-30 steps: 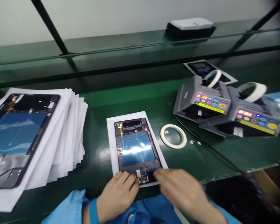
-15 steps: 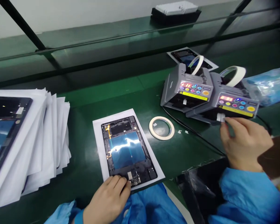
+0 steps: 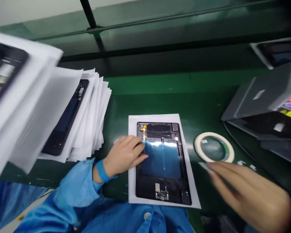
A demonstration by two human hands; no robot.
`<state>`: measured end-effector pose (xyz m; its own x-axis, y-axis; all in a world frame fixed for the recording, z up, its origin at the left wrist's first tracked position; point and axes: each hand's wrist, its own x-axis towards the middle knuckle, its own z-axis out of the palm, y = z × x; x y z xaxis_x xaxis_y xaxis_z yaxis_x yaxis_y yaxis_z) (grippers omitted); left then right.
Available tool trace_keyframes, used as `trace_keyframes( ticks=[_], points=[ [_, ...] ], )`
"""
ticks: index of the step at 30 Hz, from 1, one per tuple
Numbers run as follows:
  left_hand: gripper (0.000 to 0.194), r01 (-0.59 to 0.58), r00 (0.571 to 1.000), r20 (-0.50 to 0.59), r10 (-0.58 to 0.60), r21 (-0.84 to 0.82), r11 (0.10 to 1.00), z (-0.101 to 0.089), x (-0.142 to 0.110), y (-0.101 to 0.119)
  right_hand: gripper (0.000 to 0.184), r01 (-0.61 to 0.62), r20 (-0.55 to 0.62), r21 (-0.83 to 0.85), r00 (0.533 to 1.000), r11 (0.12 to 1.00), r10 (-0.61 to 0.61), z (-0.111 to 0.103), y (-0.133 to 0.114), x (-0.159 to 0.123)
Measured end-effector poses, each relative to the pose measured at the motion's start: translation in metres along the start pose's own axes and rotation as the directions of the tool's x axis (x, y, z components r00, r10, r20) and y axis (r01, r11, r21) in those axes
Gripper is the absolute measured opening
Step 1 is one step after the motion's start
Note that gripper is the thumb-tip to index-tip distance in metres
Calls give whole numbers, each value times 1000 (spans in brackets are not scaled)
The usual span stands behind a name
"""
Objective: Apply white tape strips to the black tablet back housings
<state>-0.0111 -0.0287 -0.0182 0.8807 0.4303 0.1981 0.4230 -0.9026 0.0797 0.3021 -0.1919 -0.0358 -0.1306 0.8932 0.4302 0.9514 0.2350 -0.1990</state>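
Observation:
An opened tablet (image 3: 160, 186) lies on a white sheet (image 3: 191, 191), its inside with a blue-covered battery (image 3: 161, 160) facing up. My left hand (image 3: 126, 153) is at the tablet's left edge, fingers bent over it near the orange ribbon cable (image 3: 144, 129) and thumb apart. Pinched between the fingertips of my right hand (image 3: 252, 191) is a small white piece of tape (image 3: 205, 166); this hand is blurred and hovers right of the tablet. A roll of cream tape (image 3: 197, 145) lies just beyond those fingertips.
Grey tape dispensers (image 3: 252, 94) stand at the right with a black cable (image 3: 240, 145). Small tape scraps (image 3: 252, 167) lie near the roll. On the left, white sheets (image 3: 97, 119) are stacked with tablets, including a dark tablet (image 3: 68, 123). Another tablet (image 3: 281, 53) lies back right.
My right hand has come back from the dispenser with a tape piece. My left hand has moved up from the tablet's bottom edge to its left side. Upper sheets of the left stack are raised.

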Motion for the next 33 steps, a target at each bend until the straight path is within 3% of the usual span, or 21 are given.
trace_keyframes(
  ticks=[1, 3, 6, 9, 14, 33],
  points=[
    [31, 19, 1000, 14, -20, 33, 999, 5, 6, -7, 18, 109, 25, 55, 994, 993, -111, 7, -15, 20],
    [39, 48, 996, 65, -53, 67, 997, 12, 15, -18, 12, 215, -32, 86, 977, 973, -213, 25, -38, 63],
    [50, 68, 989, 130, -76, 62, 996, 19, 22, -23, 10, 245, -101, 47, 966, 968, -240, 57, -50, 117],
    [52, 88, 985, 142, -93, 38, 995, 20, 22, -22, 10, 233, -161, -69, 957, 970, -241, 86, -49, 144],
    [50, 100, 989, 111, -99, -2, 995, 25, 19, -18, 6, 281, -142, -152, 943, 947, -303, 104, -45, 147],
    [51, 110, 991, 80, -108, -17, 994, 28, 19, -14, 16, 316, -29, -183, 945, 931, -326, 106, -45, 135]
  ],
)
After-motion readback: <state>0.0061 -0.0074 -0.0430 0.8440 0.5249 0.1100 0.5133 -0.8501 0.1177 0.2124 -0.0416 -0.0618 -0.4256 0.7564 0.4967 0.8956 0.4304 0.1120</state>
